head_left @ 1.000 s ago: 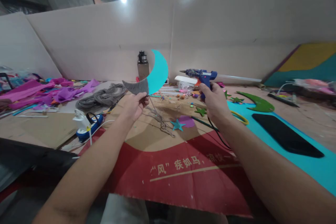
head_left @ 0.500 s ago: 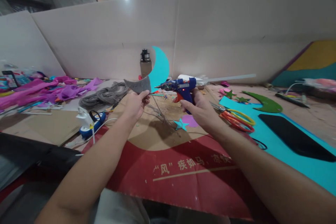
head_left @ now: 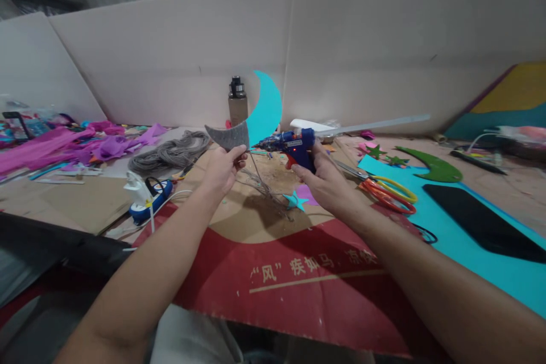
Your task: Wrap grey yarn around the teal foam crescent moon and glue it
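Note:
My left hand [head_left: 222,169] is closed on the lower part of a crescent cut-out [head_left: 267,107], teal at the top and wrapped in grey cord at the bottom tip. It holds the crescent upright above the cardboard. My right hand [head_left: 326,179] grips a blue hot glue gun [head_left: 294,142] with a long clear glue stick poking out behind. The gun's nozzle points left and sits right at the crescent, where grey wrap meets teal. Loose grey cord [head_left: 264,187] hangs from the crescent down onto the cardboard.
A coil of grey cord [head_left: 170,152] and purple scraps [head_left: 102,145] lie to the left, a bottle [head_left: 238,103] stands behind. Orange-and-yellow scissors [head_left: 384,193], a green crescent [head_left: 430,164], small stars [head_left: 295,201] and teal sheet [head_left: 490,261] are on the right. A power strip [head_left: 147,196] is near left.
My right hand has swung the glue gun left from over the table, bringing its nozzle up to the crescent. The left hand has kept the crescent nearly still.

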Demonstrator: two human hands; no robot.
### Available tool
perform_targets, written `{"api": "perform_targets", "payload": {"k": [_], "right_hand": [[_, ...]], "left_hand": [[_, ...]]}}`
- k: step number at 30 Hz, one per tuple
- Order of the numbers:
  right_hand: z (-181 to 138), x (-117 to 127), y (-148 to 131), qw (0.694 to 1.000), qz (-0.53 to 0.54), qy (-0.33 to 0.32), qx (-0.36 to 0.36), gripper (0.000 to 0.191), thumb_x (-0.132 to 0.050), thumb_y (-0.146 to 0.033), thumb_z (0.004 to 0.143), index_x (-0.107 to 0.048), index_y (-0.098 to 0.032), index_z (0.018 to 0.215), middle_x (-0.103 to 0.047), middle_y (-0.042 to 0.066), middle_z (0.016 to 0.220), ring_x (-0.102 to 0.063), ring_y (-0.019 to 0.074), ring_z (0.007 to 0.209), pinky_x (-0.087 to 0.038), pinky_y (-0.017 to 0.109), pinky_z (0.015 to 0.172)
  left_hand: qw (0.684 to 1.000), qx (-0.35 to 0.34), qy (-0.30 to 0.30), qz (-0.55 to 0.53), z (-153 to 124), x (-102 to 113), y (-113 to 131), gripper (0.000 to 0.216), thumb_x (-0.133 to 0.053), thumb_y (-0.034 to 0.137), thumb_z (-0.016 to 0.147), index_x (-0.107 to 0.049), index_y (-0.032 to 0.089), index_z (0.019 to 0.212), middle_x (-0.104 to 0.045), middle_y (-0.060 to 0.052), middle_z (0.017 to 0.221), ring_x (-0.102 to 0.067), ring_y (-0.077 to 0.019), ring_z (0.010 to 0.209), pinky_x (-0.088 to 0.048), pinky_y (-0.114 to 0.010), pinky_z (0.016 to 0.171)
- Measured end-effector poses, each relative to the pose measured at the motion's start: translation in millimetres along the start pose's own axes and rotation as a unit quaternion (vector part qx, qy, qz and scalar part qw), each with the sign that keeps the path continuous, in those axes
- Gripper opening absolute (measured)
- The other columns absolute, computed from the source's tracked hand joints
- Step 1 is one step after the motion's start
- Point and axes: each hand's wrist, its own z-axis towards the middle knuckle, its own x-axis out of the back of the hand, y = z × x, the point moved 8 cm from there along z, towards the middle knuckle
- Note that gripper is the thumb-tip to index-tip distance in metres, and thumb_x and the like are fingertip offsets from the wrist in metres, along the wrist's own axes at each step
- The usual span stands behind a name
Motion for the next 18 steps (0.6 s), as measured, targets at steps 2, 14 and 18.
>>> {"api": "perform_targets", "payload": {"k": [2, 14, 18], "right_hand": [[-1.0, 0.0, 0.8, 1.0, -0.011, -0.002, -0.006, 0.057, -0.052, -0.032, 0.085, -0.036, -0.029, 0.14, -0.056, 0.008, 0.127, -0.05, 0.0267, 0.12, -0.037, 0.049, 0.102], [-3.2, 0.3, -5.8, 0.999, -0.051, -0.009, -0.007, 0.054, -0.051, -0.031, 0.085, -0.037, -0.028, 0.138, -0.056, 0.009, 0.126, -0.053, 0.0276, 0.112, -0.041, 0.049, 0.096], [-3.4, 1.0, -6.7, 0.998, -0.062, -0.006, 0.006, 0.054, -0.05, -0.032, 0.086, -0.038, -0.027, 0.138, -0.057, 0.009, 0.123, -0.054, 0.0276, 0.11, -0.042, 0.048, 0.095]], "left_hand": [[1.0, 0.001, 0.002, 0.002, 0.3, 0.6, -0.6, 0.019, -0.072, 0.016, 0.06, -0.057, 0.012, 0.07, -0.057, 0.001, 0.059, -0.051, -0.0067, 0.053, -0.036, -0.019, 0.048], [1.0, -0.007, -0.01, 0.004, -1.0, -1.9, 2.4, 0.022, -0.075, 0.018, 0.059, -0.056, 0.013, 0.07, -0.056, 0.002, 0.061, -0.051, -0.0064, 0.053, -0.036, -0.019, 0.048], [1.0, -0.012, -0.016, 0.01, 0.3, -1.6, 2.1, 0.022, -0.074, 0.018, 0.059, -0.056, 0.013, 0.07, -0.056, 0.002, 0.061, -0.05, -0.0062, 0.053, -0.037, -0.019, 0.048]]}}
